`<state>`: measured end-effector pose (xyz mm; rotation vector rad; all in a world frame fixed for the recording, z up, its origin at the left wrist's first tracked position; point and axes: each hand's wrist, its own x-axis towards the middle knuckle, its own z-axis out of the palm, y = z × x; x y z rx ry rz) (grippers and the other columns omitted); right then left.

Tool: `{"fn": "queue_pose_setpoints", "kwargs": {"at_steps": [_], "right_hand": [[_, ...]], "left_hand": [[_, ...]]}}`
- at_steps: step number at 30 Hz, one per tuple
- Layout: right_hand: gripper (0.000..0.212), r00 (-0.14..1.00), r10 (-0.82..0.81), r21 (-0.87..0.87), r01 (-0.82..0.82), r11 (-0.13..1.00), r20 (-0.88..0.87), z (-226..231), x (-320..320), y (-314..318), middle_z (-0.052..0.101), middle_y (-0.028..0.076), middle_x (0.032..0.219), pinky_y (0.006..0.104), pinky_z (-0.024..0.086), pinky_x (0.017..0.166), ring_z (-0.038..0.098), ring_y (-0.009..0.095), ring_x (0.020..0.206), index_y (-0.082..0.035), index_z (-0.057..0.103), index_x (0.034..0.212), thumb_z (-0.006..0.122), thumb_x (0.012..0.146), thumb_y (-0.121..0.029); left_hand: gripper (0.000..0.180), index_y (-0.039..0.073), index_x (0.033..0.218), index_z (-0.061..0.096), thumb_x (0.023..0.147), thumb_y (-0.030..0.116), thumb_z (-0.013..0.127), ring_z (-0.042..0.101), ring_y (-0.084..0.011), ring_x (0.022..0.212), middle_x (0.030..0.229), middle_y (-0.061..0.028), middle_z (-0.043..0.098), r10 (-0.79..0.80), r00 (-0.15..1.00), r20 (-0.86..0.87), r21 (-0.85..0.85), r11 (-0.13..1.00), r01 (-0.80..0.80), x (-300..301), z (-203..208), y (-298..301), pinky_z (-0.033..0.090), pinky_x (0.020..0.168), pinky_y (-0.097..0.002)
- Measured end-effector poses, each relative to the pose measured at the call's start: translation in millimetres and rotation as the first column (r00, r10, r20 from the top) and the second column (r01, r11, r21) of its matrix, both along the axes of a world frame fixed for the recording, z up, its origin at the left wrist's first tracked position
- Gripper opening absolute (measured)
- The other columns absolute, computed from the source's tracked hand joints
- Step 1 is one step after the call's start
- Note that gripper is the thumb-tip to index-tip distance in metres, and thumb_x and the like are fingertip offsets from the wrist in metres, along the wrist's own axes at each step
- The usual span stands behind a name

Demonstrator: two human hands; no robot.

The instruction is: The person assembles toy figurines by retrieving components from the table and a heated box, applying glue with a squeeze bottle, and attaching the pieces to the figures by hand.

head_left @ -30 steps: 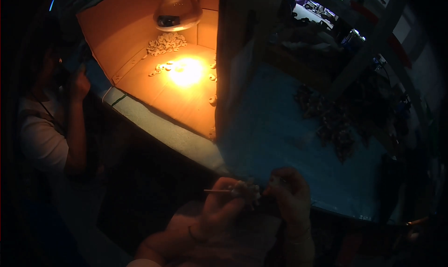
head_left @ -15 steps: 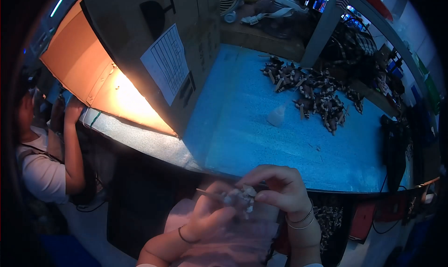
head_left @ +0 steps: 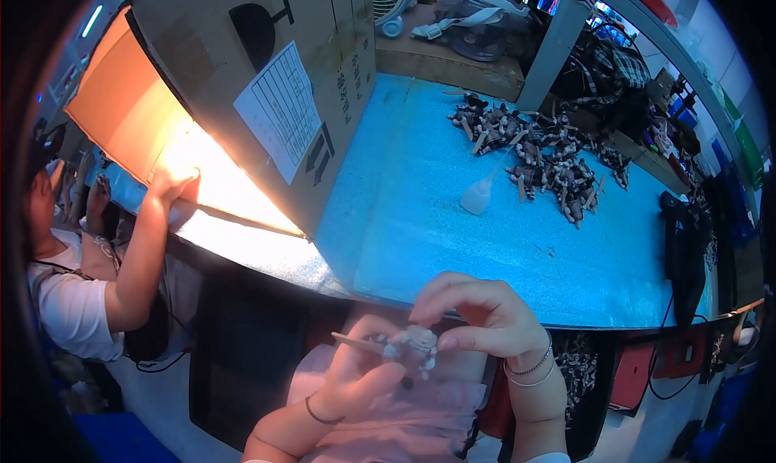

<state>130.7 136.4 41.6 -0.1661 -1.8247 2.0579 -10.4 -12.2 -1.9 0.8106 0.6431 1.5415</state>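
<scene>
Co-worker's bare hand (head_left: 171, 184) now reaching to the glowing mouth of the brown cardboard box (head_left: 210, 75), left hand (head_left: 354, 382) gripping a small grey-and-white figure (head_left: 419, 346) above the lap, right hand (head_left: 495, 319) curling partway beside it, hold untellable, similar brown-and-white figures (head_left: 558, 168) lying heaped, finish unclear.

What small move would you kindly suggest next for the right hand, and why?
Perhaps close the right hand gently on the pale top of the small figure: the left hand supports the figure, with a thin stick jutting out, and the right thumb and forefinger are right beside it, though contact is unclear.
</scene>
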Motion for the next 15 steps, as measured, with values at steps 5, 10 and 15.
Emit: {"fn": "queue_pose_setpoints", "kwargs": {"at_steps": [5,10,15], "right_hand": [[0.026,0.999,-0.010,-0.197,0.000,0.980,-0.052,-8.6,-0.7,-10.3,0.057,0.010,0.099,0.0282,0.044,0.079,0.056,0.016,0.088,0.000,0.058,0.104,0.061,0.078,-0.001],[0.020,0.967,-0.256,0.006,0.256,0.967,-0.006,0.2,-3.0,-21.6,0.059,0.011,0.094,0.0291,0.044,0.077,0.057,0.017,0.083,-0.001,0.060,0.095,0.062,0.076,-0.001],[0.022,0.792,-0.519,0.701,0.567,0.433,-0.320,8.6,0.6,-44.6,0.060,0.007,0.081,0.0292,0.043,0.064,0.057,0.021,0.072,-0.005,0.063,0.083,0.068,0.062,-0.001]], "left_hand": [[0.031,0.002,0.103,0.038,0.083,0.014,0.057,0.055,-0.0176,0.084,0.094,-0.0146,0.053,0.153,0.985,-0.074,0.025,0.988,-0.151,9.1,8.5,2.9,0.047,0.075,-0.0323],[0.035,0.001,0.102,0.037,0.083,0.021,0.059,0.054,-0.0139,0.076,0.084,-0.0101,0.053,0.253,0.952,-0.172,0.009,0.967,-0.255,10.1,9.1,4.2,0.047,0.069,-0.0284],[0.036,0.000,0.107,0.037,0.078,-0.004,0.058,0.056,-0.0154,0.090,0.102,-0.0147,0.055,0.427,0.833,-0.354,0.163,0.904,-0.394,8.7,-4.1,1.1,0.046,0.077,-0.0272]]}}
